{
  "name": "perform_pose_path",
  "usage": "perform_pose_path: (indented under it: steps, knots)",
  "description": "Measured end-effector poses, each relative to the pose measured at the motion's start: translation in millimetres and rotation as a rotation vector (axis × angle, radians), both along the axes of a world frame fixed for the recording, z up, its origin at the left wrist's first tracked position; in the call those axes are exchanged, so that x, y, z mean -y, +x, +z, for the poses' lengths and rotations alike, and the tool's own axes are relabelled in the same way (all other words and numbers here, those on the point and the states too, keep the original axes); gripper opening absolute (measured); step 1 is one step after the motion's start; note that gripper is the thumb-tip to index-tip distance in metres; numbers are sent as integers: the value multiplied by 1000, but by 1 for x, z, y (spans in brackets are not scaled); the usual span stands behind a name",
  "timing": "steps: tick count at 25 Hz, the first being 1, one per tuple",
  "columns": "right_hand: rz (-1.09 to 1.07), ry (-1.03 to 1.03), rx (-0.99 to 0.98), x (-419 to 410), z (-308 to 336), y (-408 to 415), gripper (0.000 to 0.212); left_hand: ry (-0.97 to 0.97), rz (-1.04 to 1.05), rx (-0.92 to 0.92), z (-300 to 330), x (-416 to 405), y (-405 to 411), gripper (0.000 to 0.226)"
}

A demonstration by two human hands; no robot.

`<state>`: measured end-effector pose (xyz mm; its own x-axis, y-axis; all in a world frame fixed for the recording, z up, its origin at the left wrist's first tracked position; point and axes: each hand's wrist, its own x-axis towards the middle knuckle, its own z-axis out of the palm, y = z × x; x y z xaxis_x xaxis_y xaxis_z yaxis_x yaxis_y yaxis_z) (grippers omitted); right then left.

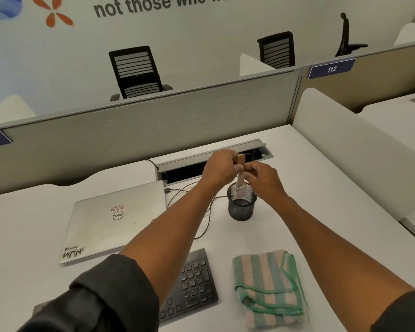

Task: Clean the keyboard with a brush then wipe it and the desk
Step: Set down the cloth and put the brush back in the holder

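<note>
- Lying nearest on the smooth white desk (pixel 321 188), a black low-profile keyboard (pixel 192 283) shows only its right end, the rest hidden under the left forearm in its dark rolled sleeve.
- Just right of the keyboard sits a folded towel with green, blue and cream stripes and green edging (pixel 268 286).
- Left of and beyond the keyboard lies a closed silver laptop with stickers on its lid (pixel 115 221); thin dark cables run behind it.
- Beyond the keyboard stands a black wire-mesh pen cup (pixel 242 207), with a wooden-handled flat paintbrush (pixel 240 173) upright in it, bristles down inside.
- Above the cup, the left hand (pixel 222 167) curls its fingers round the brush handle; the right hand (pixel 261 174) pinches the handle from the other side.
- Behind the cup, a grey hinged cable tray (pixel 213 156) stands open in the desk.
- Farther back rises a grey fabric partition (pixel 153 121), with a blue plate numbered 112 (pixel 331 68), black mesh office chairs (pixel 137 73) and a lettered white wall (pixel 201 27).
</note>
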<state>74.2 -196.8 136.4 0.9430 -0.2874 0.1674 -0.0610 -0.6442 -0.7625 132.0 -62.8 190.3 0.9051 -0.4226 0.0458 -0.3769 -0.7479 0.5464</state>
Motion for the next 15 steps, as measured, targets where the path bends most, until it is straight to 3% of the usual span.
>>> perform_pose_path:
  steps: [8, 11, 15]
  knots:
    - [-16, -125, -56, -7, -31, -5, 17, 27, 58, -114, -49, 0, -9, 15]
    - [-34, -272, -105, -12, -31, -9, 21, 15, 92, -96, -60, 1, -14, 16]
    - [-54, -283, -122, -17, -24, -12, 29, -43, 151, -85, -63, 5, -21, 10]
